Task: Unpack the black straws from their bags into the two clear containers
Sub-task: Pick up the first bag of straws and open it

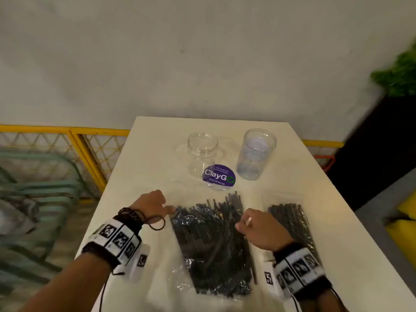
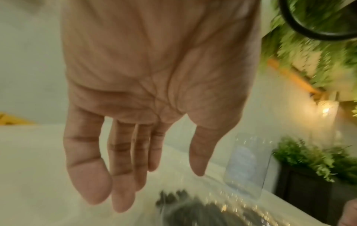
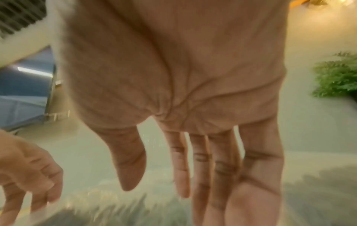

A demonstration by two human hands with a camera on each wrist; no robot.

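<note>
Two bags of black straws lie on the white table [image 1: 144, 167]. The large bag [image 1: 213, 244] is in the middle and a smaller bag [image 1: 292, 224] is to its right. Behind them stand two clear containers, the left one [image 1: 202, 154] and the right one [image 1: 256, 154], both without lids. My left hand [image 1: 162, 207] hovers at the large bag's top left corner, fingers relaxed and holding nothing. My right hand [image 1: 247, 224] is over the bag's right side, fingers loose. In the left wrist view the fingers [image 2: 123, 175] hang straight above the bag [image 2: 203, 212]. The right wrist view shows straight fingers [image 3: 201, 168] too.
A round purple sticker [image 1: 218, 176] lies on the table in front of the left container. A yellow mesh fence [image 1: 74, 143] and a green chair [image 1: 38, 181] are to the left. A black planter with a green plant [image 1: 396, 73] stands to the right of the table.
</note>
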